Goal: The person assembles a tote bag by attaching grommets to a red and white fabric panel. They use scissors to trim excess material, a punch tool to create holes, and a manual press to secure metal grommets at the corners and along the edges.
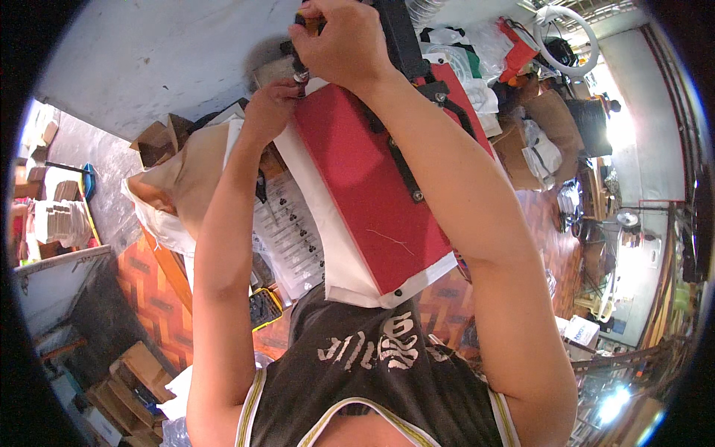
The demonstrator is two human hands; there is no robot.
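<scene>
My right hand [344, 48] is closed round the upper end of a tool [299, 72] with a black-and-yellow handle and a shiny metal lower end; its exact kind is hard to make out. My left hand [269, 110] has its fingers closed at that metal end, by the far left corner of a red panel [346, 186]. What the metal tip meets is hidden. The flat red panel lies over a white sheet [342, 264] that sticks out along its left and near edges. Under my right forearm, a black bracket [406, 173] with bolts is fixed on the panel.
A black machine part [401, 37] rises beyond the panel. At left are a brown paper bag [186, 175], a printed sheet [294, 238] and a yellow-and-black case [265, 308]. Plastic bags and a white ring [540, 37] fill the far right. Cardboard [138, 376] lies lower left.
</scene>
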